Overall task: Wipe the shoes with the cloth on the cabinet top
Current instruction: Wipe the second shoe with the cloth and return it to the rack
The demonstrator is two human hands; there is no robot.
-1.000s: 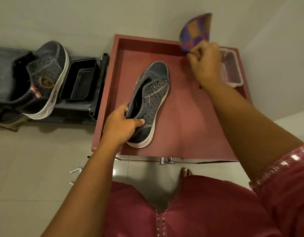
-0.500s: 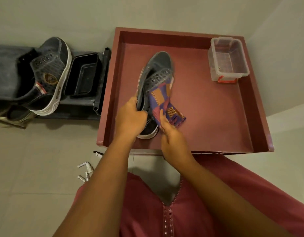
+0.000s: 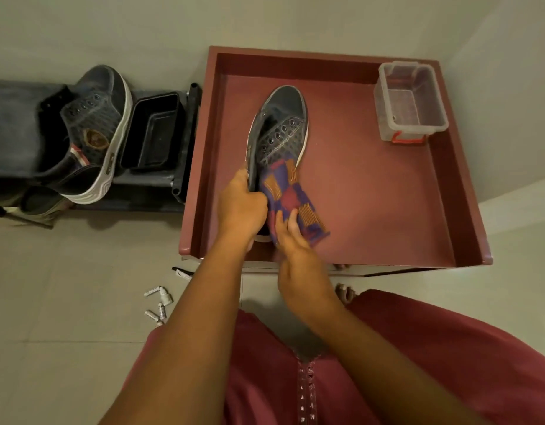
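Observation:
A dark grey sneaker (image 3: 280, 130) with a white sole lies on the red cabinet top (image 3: 372, 194), toe pointing away from me. My left hand (image 3: 239, 207) grips its heel end. A purple, red and orange checked cloth (image 3: 291, 197) is draped over the shoe's near side, and my right hand (image 3: 295, 250) holds the cloth's lower end against the shoe. A second dark sneaker (image 3: 93, 130) leans on the low rack to the left.
A clear plastic box (image 3: 410, 102) with a red clip stands at the cabinet's back right corner. A black tray (image 3: 153, 133) sits on the dark shoe rack (image 3: 14, 133) at left. Several small white items (image 3: 158, 302) lie on the tiled floor.
My right hand brought the cloth from the back of the cabinet down onto the shoe's near side. Over the last half second the hands and the cloth have barely shifted.

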